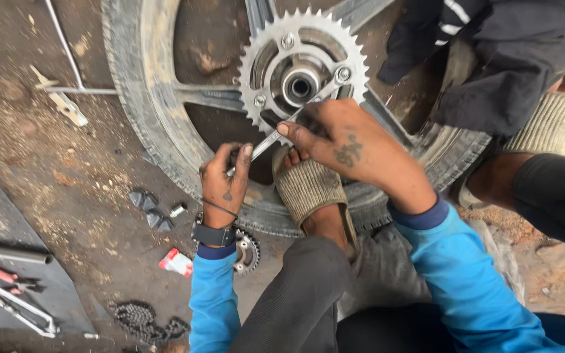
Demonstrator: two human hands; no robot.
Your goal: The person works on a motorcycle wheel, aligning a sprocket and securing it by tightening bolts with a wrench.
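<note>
Gripping the lower end of a slim metal wrench (pixel 276 136), the left hand (pixel 225 178) is closed around the handle, while the right hand (pixel 341 144) clamps the same tool higher up, thumb and fingers pressed on the shaft. The tool's far end reaches a nut (pixel 342 74) on the toothed rear sprocket (pixel 302 68), just beyond the right hand. The sprocket is bolted to a motorcycle wheel (pixel 165 131) lying flat on the dirt floor; a sandalled foot (pixel 312 196) rests on its tyre between the two hands. Below the left wrist lies a smaller sprocket (pixel 248 250), with a drive chain (pixel 142 320) farther back and loose rubber dampers (pixel 152 210) to the left hand's outer side.
</note>
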